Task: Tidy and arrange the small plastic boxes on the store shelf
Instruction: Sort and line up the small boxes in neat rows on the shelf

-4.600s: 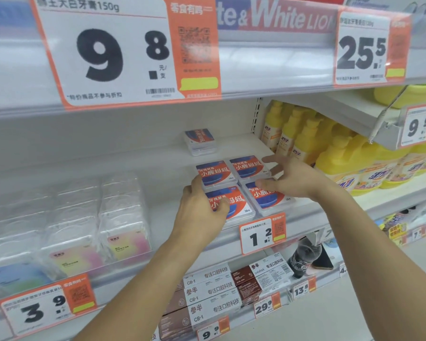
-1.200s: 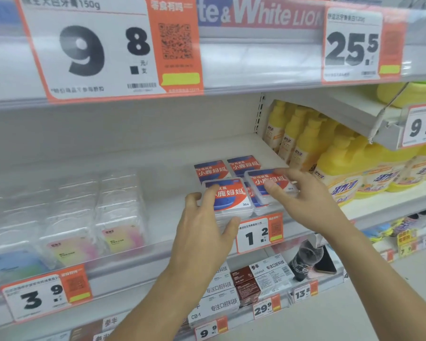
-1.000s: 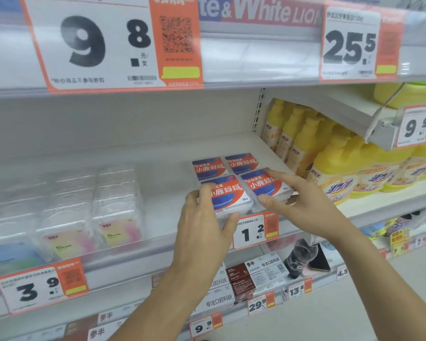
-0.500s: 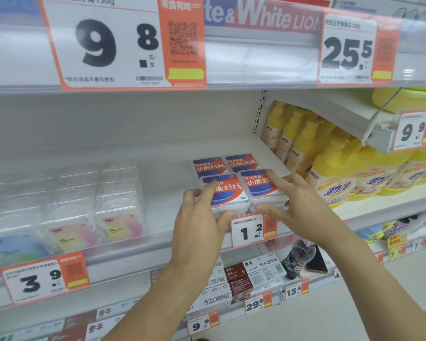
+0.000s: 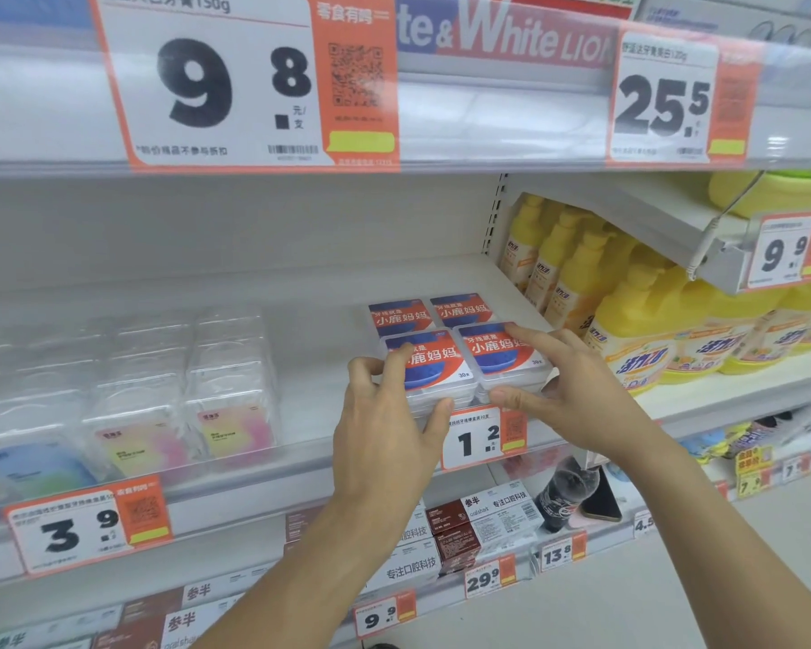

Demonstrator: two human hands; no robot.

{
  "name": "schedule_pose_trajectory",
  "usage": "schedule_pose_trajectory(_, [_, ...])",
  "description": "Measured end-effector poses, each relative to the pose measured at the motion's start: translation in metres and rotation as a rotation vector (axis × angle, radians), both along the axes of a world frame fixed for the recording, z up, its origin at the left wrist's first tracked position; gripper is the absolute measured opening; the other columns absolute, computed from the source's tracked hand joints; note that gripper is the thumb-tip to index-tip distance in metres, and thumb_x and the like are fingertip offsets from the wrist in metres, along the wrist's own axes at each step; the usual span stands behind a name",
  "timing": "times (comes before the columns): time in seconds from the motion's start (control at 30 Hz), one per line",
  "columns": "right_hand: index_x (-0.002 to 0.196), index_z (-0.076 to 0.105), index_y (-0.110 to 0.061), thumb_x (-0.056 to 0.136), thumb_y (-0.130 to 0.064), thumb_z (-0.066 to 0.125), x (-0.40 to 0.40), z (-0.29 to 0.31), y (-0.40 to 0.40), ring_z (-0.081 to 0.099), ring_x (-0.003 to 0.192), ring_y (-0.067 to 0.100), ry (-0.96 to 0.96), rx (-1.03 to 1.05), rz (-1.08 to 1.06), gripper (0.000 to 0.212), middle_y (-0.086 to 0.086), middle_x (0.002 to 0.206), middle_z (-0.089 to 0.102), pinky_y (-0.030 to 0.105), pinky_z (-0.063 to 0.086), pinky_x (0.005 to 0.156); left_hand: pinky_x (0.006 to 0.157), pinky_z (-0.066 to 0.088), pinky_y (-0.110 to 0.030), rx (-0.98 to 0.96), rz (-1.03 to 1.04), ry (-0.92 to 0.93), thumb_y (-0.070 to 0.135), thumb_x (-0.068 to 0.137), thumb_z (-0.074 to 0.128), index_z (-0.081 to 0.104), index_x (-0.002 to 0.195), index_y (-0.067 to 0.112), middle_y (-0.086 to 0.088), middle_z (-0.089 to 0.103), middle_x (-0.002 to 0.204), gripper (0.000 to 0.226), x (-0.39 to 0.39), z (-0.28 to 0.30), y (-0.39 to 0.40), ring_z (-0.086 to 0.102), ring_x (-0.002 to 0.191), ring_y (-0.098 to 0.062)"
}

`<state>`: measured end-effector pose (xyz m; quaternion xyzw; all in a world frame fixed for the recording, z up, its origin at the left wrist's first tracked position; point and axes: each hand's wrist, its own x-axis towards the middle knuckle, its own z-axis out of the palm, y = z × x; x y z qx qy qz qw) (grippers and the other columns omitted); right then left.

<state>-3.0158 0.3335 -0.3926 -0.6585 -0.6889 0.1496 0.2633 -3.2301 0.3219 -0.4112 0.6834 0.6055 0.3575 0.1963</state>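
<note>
Small clear plastic boxes with red-and-blue labels stand in a two-by-two block on the white shelf (image 5: 310, 292). The front two are stacked higher than the back two (image 5: 399, 316) (image 5: 462, 310). My left hand (image 5: 389, 428) grips the front-left stack (image 5: 434, 367), fingers on its left side and top, thumb on its front. My right hand (image 5: 577, 391) holds the front-right stack (image 5: 502, 353), index finger laid along its top right edge, thumb against its front. The two front stacks touch side by side at the shelf's front edge.
Clear boxes with pastel labels (image 5: 225, 391) fill the shelf's left part behind a clear lip. Yellow bottles (image 5: 637, 330) crowd the bay to the right. A price tag (image 5: 483, 437) hangs below the boxes. The upper shelf rail (image 5: 488, 114) overhangs close above.
A lone box at the back of the shelf is gone and the front two piles have grown taller. Since one second ago my hands have squared the front stacks together.
</note>
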Motion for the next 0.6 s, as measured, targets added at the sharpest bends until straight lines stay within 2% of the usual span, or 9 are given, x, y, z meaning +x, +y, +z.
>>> schedule_pose_trajectory(0.1, [0.145, 0.045, -0.035, 0.062, -0.066, 0.071, 0.0003, 0.0005, 0.0008, 0.051, 0.106, 0.007, 0.020, 0.007, -0.003, 0.092, -0.006, 0.120, 0.049, 0.019, 0.046, 0.089, 0.079, 0.038, -0.013, 0.007, 0.005, -0.018, 0.047, 0.083, 0.067, 0.035, 0.141, 0.032, 0.007, 0.038, 0.126, 0.068, 0.0010, -0.0023, -0.0008, 0.054, 0.111, -0.008])
schedule_pose_trajectory(0.23, [0.144, 0.045, -0.038, 0.061, -0.064, 0.072, 0.0009, -0.0014, 0.0023, 0.051, 0.106, 0.006, 0.047, -0.001, -0.005, 0.091, -0.006, 0.120, 0.049, 0.016, 0.044, 0.085, 0.079, 0.040, -0.015, 0.031, 0.012, -0.040, 0.047, 0.082, 0.069, 0.037, 0.140, 0.033, 0.008, 0.038, 0.122, 0.068, 0.0010, -0.0049, 0.0009, 0.054, 0.109, -0.008])
schedule_pose_trajectory(0.33, [0.143, 0.045, -0.041, 0.059, -0.065, 0.073, 0.0023, -0.0015, 0.0028, 0.053, 0.106, 0.005, 0.069, -0.005, 0.006, 0.092, -0.007, 0.119, 0.048, 0.025, 0.054, 0.090, 0.083, 0.046, -0.018, 0.032, -0.001, -0.028, 0.049, 0.082, 0.068, 0.032, 0.141, 0.033, 0.008, 0.037, 0.123, 0.071, 0.0016, -0.0063, 0.0010, 0.054, 0.109, -0.009])
schedule_pose_trajectory(0.43, [0.140, 0.042, -0.049, 0.053, -0.070, 0.074, 0.0053, -0.0002, 0.0031, 0.054, 0.107, 0.006, 0.061, -0.015, 0.016, 0.094, -0.009, 0.119, 0.049, 0.027, 0.051, 0.092, 0.088, 0.049, -0.024, 0.029, -0.026, -0.034, 0.048, 0.078, 0.073, 0.025, 0.141, 0.033, 0.006, 0.038, 0.128, 0.081, 0.0003, -0.0073, 0.0013, 0.053, 0.114, -0.012])
schedule_pose_trajectory(0.5, [0.138, 0.042, -0.052, 0.052, -0.073, 0.075, 0.0075, -0.0010, 0.0048, 0.054, 0.108, 0.008, 0.040, 0.004, 0.013, 0.095, -0.011, 0.118, 0.049, 0.033, 0.053, 0.092, 0.084, 0.043, -0.018, 0.011, -0.034, -0.048, 0.046, 0.078, 0.073, 0.025, 0.142, 0.031, 0.006, 0.039, 0.131, 0.081, -0.0020, -0.0059, 0.0021, 0.052, 0.115, -0.011])
schedule_pose_trajectory(0.6, [0.138, 0.049, -0.045, 0.053, -0.074, 0.073, 0.0062, -0.0039, 0.0066, 0.056, 0.107, 0.009, 0.024, 0.032, 0.008, 0.093, -0.008, 0.120, 0.052, 0.038, 0.055, 0.093, 0.081, 0.035, -0.013, -0.002, -0.037, -0.042, 0.042, 0.083, 0.069, 0.030, 0.140, 0.029, 0.006, 0.039, 0.133, 0.071, -0.0027, -0.0040, 0.0013, 0.052, 0.116, -0.011])
